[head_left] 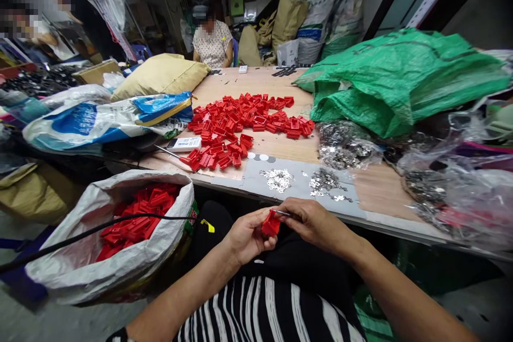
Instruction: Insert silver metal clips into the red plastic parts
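Observation:
Over my lap, just off the table's front edge, my left hand [249, 236] is closed around a small red plastic part [271, 224]. Beside it my right hand [310, 219] pinches a thin metal piece [282, 214], whose tip meets the top of the red part; its exact kind is hard to make out. Ahead on the table lie a pile of small silvery metal pieces [277, 179] and a darker metal pile [325, 180], both on a grey sheet [256, 173]. Farther back spreads a heap of similar red parts [240, 117].
An open white sack [182, 184] of red parts stands at left, with a black cable [132, 217] across it. A green sack [401, 75] and clear bags of metal pieces [347, 144] occupy the table's right. A person [212, 43] sits across; others stand far left.

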Motion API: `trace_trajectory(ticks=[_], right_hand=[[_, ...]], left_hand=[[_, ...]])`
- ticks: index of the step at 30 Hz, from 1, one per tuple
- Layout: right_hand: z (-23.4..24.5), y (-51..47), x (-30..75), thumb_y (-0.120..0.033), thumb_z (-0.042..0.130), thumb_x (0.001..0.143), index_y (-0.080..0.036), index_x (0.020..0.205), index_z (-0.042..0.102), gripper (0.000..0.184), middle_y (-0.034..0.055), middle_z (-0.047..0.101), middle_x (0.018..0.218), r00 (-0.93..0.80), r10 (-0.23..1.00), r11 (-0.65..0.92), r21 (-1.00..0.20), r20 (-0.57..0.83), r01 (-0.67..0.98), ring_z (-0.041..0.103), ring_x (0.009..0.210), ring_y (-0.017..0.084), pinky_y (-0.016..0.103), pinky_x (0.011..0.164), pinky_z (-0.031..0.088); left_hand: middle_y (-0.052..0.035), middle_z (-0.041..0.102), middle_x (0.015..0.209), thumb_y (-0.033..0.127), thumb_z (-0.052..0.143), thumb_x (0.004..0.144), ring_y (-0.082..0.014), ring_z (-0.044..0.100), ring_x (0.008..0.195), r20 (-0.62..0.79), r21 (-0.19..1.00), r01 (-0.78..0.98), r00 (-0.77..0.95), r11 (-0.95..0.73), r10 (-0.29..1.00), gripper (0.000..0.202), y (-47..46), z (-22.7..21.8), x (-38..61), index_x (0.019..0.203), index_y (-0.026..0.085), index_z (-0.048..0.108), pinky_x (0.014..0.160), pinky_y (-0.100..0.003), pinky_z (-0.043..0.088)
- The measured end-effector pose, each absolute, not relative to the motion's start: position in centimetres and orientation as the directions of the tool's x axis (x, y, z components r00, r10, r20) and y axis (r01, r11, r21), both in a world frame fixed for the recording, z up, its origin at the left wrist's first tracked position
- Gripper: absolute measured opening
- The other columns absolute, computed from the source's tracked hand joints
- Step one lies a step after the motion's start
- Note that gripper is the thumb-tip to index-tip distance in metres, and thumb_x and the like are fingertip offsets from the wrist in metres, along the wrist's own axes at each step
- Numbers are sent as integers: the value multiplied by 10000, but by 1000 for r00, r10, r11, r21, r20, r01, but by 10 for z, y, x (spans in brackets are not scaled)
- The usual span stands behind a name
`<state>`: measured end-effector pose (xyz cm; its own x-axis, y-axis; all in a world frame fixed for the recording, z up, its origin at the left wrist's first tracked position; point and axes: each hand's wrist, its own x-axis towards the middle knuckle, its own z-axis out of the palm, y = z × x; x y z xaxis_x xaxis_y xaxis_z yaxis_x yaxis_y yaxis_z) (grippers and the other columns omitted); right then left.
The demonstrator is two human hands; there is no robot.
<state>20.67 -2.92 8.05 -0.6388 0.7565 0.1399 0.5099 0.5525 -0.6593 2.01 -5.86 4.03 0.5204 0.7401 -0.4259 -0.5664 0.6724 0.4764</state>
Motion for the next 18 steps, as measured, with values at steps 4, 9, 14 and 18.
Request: trace_trajectory(ticks=[4, 9, 14, 18], right_hand=[[83, -28, 208, -143, 493, 862, -206, 927, 659, 189, 46, 668, 859, -662, 739, 572, -635, 125, 519, 617, 785, 189, 268, 701, 466], [83, -25, 205, -123, 475, 849, -200, 936, 635, 197, 46, 656, 869, -657, 740, 577, -636, 142, 513, 602, 785, 183, 273, 715, 461], [79, -28, 199, -137, 467, 840, -190, 906, 607, 164, 44, 636, 843, -612, 771, 553, -661, 176, 507, 579, 732, 170, 260, 655, 449], [77, -28, 198, -136, 471, 839, -188, 884, 597, 143, 38, 628, 823, -603, 779, 543, -668, 174, 509, 564, 707, 162, 254, 628, 435]], left_hand=[[-34, 575, 666, 261, 641, 798, -81, 539, 485, -440, 478, -559, 515, 677, 736, 237, -58, 40, 22, 978, 107, 655, 458, -181, 406], [-41, 591, 689, 283, 639, 805, -87, 554, 493, -449, 452, -570, 519, 686, 727, 203, -57, 38, 23, 921, 116, 637, 458, -180, 409], [-37, 601, 686, 289, 646, 797, -81, 543, 472, -438, 412, -602, 526, 683, 728, 189, -56, 33, 24, 876, 119, 620, 448, -178, 409], [-38, 607, 692, 271, 633, 807, -81, 546, 472, -429, 420, -612, 517, 670, 741, 204, -56, 34, 23, 939, 115, 622, 462, -175, 419]])
